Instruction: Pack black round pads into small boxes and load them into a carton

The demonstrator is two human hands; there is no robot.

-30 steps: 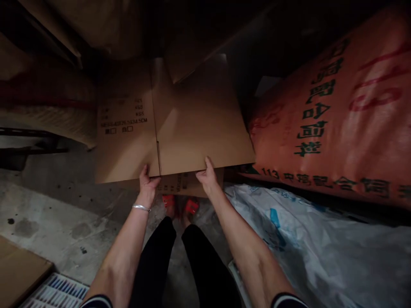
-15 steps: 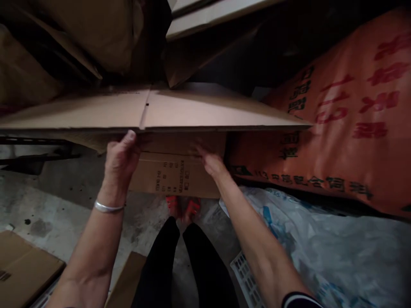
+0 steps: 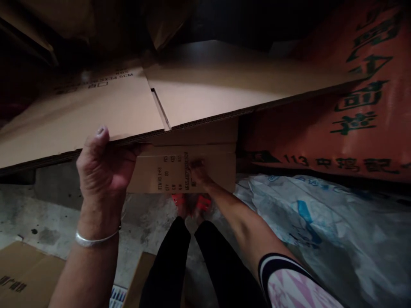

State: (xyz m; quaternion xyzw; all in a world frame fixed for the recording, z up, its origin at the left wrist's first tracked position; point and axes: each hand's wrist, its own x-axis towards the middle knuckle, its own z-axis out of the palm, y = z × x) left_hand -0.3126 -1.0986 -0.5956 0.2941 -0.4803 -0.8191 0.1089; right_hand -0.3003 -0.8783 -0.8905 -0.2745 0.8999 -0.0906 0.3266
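Note:
A flattened cardboard box (image 3: pixel 205 90) lies tilted across the view, its near edge lifted. My left hand (image 3: pixel 102 167) grips that edge, thumb on top and fingers underneath. Below it, another cardboard piece (image 3: pixel 150 173) with black print shows its lower part, the rest covered by the upper one. My right hand (image 3: pixel 201 173) is in front of this printed panel, close to or against it. Its fingers are in shadow and blurred, so their grip is unclear.
A large orange sack (image 3: pixel 308 137) with black characters stands at the right, above crumpled clear plastic (image 3: pixel 321 231). Flat cardboard (image 3: pixel 28 273) lies on the concrete floor (image 3: pixel 48 214) at lower left. More cardboard (image 3: pixel 139 278) is beside my legs.
The upper cardboard has tilted, its right end now higher and its printed top more visible. My left hand has moved left along with its edge. My right hand has come down over the printed panel.

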